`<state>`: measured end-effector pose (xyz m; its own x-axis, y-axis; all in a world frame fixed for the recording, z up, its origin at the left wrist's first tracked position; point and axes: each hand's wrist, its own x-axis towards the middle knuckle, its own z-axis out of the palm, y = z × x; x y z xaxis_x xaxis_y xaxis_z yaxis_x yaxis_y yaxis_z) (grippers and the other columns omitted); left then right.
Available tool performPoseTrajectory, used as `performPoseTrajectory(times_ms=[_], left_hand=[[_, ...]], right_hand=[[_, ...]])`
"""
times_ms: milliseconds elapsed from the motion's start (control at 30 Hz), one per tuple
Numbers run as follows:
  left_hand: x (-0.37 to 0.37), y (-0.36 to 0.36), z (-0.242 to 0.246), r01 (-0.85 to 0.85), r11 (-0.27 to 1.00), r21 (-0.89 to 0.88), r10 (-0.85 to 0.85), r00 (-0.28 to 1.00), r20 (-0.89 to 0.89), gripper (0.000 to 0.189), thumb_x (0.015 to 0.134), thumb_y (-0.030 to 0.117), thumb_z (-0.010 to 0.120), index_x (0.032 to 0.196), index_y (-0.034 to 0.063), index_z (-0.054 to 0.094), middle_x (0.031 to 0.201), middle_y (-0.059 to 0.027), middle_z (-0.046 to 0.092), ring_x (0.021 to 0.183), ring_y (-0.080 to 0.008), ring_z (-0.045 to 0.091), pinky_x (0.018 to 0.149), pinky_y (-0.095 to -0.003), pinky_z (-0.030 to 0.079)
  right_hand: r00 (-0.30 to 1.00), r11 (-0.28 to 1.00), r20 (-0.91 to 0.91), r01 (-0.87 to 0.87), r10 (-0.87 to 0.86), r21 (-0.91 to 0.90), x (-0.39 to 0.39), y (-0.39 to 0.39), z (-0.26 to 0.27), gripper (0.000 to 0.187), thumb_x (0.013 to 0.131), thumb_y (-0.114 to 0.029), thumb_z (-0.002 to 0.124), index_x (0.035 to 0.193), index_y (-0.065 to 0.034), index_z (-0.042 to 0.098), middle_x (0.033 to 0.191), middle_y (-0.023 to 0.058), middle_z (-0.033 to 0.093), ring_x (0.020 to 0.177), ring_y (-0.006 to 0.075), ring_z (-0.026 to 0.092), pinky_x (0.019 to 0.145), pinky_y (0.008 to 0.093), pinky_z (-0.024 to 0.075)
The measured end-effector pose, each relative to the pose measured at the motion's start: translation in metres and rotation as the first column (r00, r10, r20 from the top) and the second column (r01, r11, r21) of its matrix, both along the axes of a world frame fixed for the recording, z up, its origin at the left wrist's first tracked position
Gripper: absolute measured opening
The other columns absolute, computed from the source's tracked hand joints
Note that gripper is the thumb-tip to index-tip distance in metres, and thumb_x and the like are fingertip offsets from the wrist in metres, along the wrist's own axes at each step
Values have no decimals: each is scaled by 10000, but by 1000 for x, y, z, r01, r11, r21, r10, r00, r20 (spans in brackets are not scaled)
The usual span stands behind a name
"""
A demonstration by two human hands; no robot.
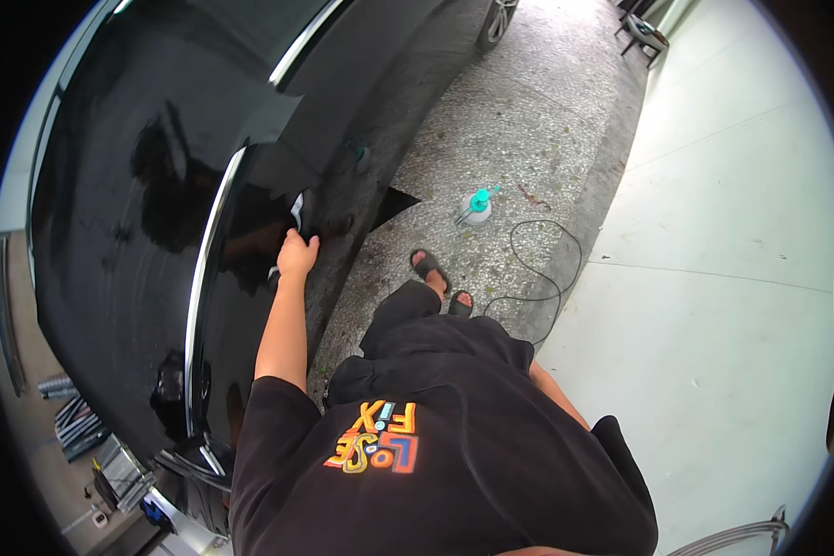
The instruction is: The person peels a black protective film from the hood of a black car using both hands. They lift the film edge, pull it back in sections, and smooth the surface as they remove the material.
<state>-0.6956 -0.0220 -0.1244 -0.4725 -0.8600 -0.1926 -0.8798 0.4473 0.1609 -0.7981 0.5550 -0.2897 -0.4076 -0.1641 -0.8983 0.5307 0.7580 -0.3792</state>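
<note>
My left hand is at the chrome-trimmed door handle of a black car, its fingers bent around the handle and partly hidden. The front door appears ajar: its window trim is offset from the trim behind it, and a dark lower corner juts over the floor. My right arm hangs at my side, and its hand is out of view behind my clothing.
A pump spray bottle with a teal top stands on the pebbled floor. A thin black cable loops near the pale wall. The side mirror projects from the car. Boxed items lie beyond it.
</note>
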Motion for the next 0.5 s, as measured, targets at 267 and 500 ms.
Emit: performPoseTrajectory(times_ms=[267,500], left_hand=[[-44,-9,20,-257,936,242,247,966,71,532,800,569,712,708,45,738,672,-49,734,777,-258,740,803,-397,571],[-42,23,27,-272,959,80,267,961,66,450,761,472,745,934,57,758,942,-172,741,918,-335,718,828,-445,574]], right_hand=[[983,981,-4,-183,184,67,-135,-6,-21,540,966,-485,488,1294,-72,606,1135,201,690,986,341,670,889,483,497],[855,835,18,-510,518,204,-366,-66,-21,517,972,-476,481,1258,-74,635,1087,179,717,925,312,694,837,480,517]])
